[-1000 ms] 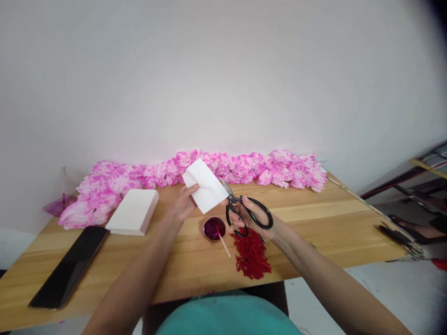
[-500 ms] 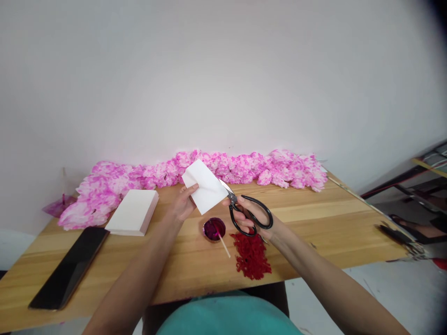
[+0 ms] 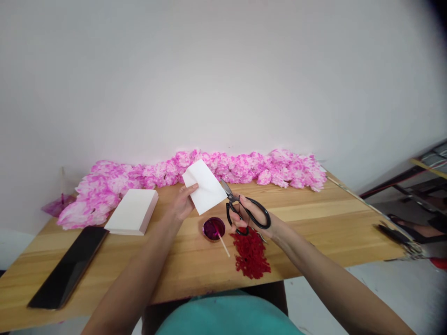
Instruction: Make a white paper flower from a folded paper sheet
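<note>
My left hand point(image 3: 184, 203) pinches the left edge of a folded piece of white paper point(image 3: 205, 188), thumb on top, and holds it tilted above the table. My right hand point(image 3: 249, 214) is closed around the black handles of a pair of scissors point(image 3: 233, 197). The blades point up and left and stand partly apart at the paper's right corner. Below the paper sits a small bowl of dark magenta liquid point(image 3: 211, 230) with a thin pale stick point(image 3: 224, 245) leaning in it. Under the scissors lies a heap of red curly strands point(image 3: 252, 255).
Pink and white paper flowers point(image 3: 240, 168) line the wall side of the wooden table point(image 3: 307, 242). A stack of white paper point(image 3: 132, 210) and a black phone point(image 3: 68, 267) lie on the left. Dark tools point(image 3: 396, 235) rest at the right edge. A person's foot point(image 3: 426, 228) shows beyond the table.
The scissors' handles have spread and the blades have parted at the paper's right corner. My left hand and the paper have hardly moved.
</note>
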Demonstrator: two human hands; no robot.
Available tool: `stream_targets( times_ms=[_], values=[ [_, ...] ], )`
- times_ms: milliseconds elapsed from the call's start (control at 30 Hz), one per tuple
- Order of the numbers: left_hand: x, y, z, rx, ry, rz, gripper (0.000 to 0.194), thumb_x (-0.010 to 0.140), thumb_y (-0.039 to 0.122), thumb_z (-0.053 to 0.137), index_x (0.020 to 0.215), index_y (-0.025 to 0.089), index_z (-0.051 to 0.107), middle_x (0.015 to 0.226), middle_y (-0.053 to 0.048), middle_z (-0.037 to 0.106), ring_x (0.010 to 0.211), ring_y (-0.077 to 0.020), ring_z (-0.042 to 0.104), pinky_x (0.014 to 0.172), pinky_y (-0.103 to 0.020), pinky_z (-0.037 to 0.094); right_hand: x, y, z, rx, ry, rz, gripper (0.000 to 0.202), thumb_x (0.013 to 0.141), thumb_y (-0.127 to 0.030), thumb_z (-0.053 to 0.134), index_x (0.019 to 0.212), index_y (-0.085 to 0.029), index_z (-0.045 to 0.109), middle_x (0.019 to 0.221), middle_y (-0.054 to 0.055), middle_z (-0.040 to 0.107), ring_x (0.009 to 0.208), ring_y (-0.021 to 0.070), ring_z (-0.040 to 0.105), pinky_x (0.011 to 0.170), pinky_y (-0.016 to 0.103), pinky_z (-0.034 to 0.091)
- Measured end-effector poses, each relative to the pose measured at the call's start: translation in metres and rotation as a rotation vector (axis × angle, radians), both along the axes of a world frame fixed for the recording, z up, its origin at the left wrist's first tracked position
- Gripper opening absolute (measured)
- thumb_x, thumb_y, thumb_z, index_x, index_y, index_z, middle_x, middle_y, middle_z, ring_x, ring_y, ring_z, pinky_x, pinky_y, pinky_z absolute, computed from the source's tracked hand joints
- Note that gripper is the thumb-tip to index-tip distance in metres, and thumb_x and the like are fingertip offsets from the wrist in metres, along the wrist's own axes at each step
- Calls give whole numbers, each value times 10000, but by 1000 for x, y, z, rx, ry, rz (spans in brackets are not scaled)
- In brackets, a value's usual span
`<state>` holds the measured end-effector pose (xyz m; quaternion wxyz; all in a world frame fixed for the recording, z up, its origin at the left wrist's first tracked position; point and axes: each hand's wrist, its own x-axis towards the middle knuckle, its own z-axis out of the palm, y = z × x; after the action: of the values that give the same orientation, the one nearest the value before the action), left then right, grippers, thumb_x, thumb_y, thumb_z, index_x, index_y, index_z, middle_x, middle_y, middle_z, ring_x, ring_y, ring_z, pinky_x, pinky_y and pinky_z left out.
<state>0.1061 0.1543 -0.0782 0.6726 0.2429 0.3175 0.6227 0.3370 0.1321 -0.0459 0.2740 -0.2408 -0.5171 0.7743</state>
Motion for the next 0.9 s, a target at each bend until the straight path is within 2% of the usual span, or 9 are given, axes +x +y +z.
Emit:
stream_targets(
  times_ms=[133, 300, 467, 633, 700, 800, 900],
  values=[
    [3, -2, 0, 6, 21, -27, 380, 634, 234, 848, 966, 113, 708, 916, -96, 763, 955, -279, 708, 912, -361, 554, -2, 4, 0, 26, -29, 30, 540, 900, -676, 400, 712, -186, 529, 541, -54, 426, 454, 87, 402, 639, 303, 512],
    [6, -2, -2, 3, 41, -47, 366, 632, 241, 853, 944, 112, 711, 916, -98, 762, 871, -252, 718, 833, -331, 571, -3, 7, 2, 55, -115, 1, 616, 876, -726, 370, 649, -176, 531, 485, -40, 417, 466, 105, 451, 560, 262, 473],
    [6, -2, -3, -5, 40, -48, 364, 631, 236, 855, 943, 112, 715, 924, -93, 762, 827, -232, 717, 799, -317, 572, -5, 3, 12, 66, -120, -43, 567, 866, -697, 447, 609, -192, 466, 435, -62, 382, 382, 78, 362, 426, 217, 379],
    [6, -3, -1, -23, 51, -45, 371, 615, 237, 861, 926, 105, 710, 918, -103, 760, 943, -282, 708, 913, -378, 551, -6, 1, 11, 56, -113, -80, 514, 893, -630, 481, 609, -204, 429, 402, -91, 311, 331, 57, 250, 339, 192, 249],
    [6, -3, -1, -28, 55, -47, 383, 620, 249, 861, 936, 98, 705, 929, -110, 758, 964, -288, 704, 939, -390, 543, -4, 2, 9, 34, -96, -76, 465, 900, -605, 493, 674, -200, 459, 432, -96, 332, 334, 53, 244, 339, 186, 253],
    [7, -2, -2, -40, 50, -33, 419, 627, 250, 863, 985, 112, 696, 966, -103, 755, 962, -274, 705, 949, -392, 542, -1, 3, 8, 28, -57, -62, 371, 893, -570, 539, 967, -207, 526, 544, -99, 415, 366, 43, 262, 389, 183, 353],
    [8, -2, -2, -39, 49, -23, 440, 603, 236, 878, 986, 121, 694, 968, -99, 754, 953, -273, 703, 943, -400, 543, 2, 3, 8, 51, -20, -4, 468, 885, -597, 532, 1173, -232, 478, 634, -86, 457, 428, 51, 330, 494, 219, 472]
  ],
)
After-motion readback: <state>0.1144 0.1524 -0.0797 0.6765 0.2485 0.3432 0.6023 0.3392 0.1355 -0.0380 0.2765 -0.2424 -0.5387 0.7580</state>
